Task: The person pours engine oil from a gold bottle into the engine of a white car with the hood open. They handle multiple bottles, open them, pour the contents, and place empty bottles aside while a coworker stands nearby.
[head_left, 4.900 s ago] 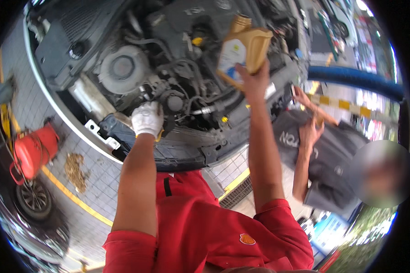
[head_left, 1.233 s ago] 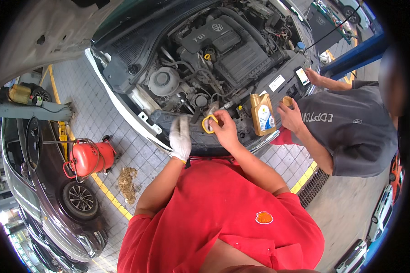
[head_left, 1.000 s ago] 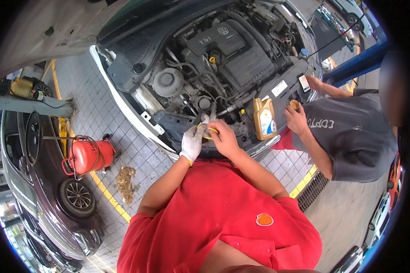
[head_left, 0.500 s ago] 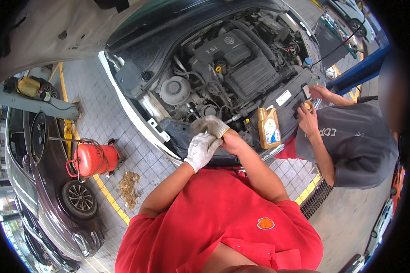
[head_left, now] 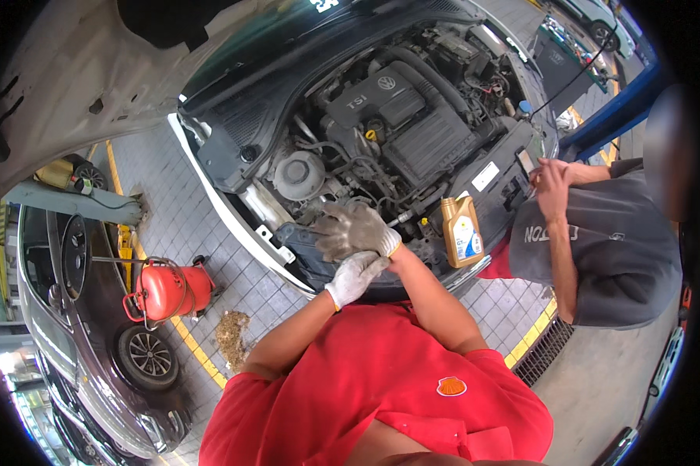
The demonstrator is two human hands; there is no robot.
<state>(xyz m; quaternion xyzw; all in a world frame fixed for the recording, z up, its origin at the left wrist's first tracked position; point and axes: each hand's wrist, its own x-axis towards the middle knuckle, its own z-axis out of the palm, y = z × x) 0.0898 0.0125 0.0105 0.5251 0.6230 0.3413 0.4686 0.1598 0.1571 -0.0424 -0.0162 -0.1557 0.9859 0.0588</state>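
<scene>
Both my hands wear work gloves and meet over the front edge of the open engine bay. My right hand, in a dirty grey-brown glove, points left with its fingers spread and nothing in them. Below it, my left hand, in a whiter glove, closes its fingers on the right glove's cuff at the wrist. Just beyond the right hand is a round grey reservoir. To the right, a gold oil bottle stands on the car's front edge.
A co-worker in a dark grey shirt stands at the right, hands close together over the car's front. The raised hood hangs at upper left. On the tiled floor stand a red tank and a dark parked car.
My right hand's fingers have spread out to the left, while my left hand has slid down to the right wrist. The co-worker's hands have come together, and the small round thing no longer shows.
</scene>
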